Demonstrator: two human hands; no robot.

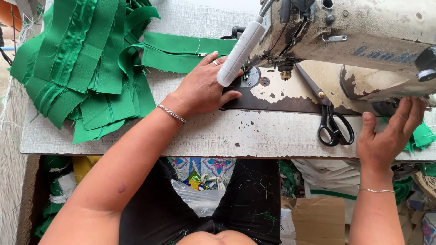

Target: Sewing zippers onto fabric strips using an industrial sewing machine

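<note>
Hands apart: left hand (205, 88) flat by the needle plate (250, 78), right hand (386, 136) open over green fabric (422, 136).

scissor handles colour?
Black. The scissors lie on the sewing table right of the needle, blades grey metal; the head view shows them clearly.

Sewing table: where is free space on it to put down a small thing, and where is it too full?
Free: the worn white table front strip, between the left hand and the black scissors; also the far edge above the green zipper strip. Crowded: the left side under the green fabric pile, and around the sewing machine, where the right hand rests.
</note>
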